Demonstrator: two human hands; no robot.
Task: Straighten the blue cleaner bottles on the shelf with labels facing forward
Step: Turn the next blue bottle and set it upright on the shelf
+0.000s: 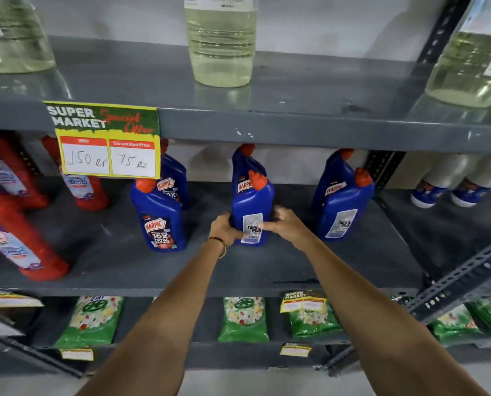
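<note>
Three front blue cleaner bottles with orange caps stand on the grey middle shelf (267, 270), each with another blue bottle behind it. The left front bottle (160, 221) shows its front label. The middle front bottle (251, 207) shows its white back label; my left hand (224, 230) grips its left side and my right hand (284, 224) grips its right side near the base. The right front bottle (343, 207) also shows its back label. The rear bottles (245, 170) show front labels.
Red cleaner bottles (18, 238) stand at the left of the same shelf. A yellow price sign (107, 141) hangs from the upper shelf edge. Clear bottles of pale liquid (221, 47) sit above. Green packets (243, 318) lie on the shelf below. White bottles (438, 184) stand at the right.
</note>
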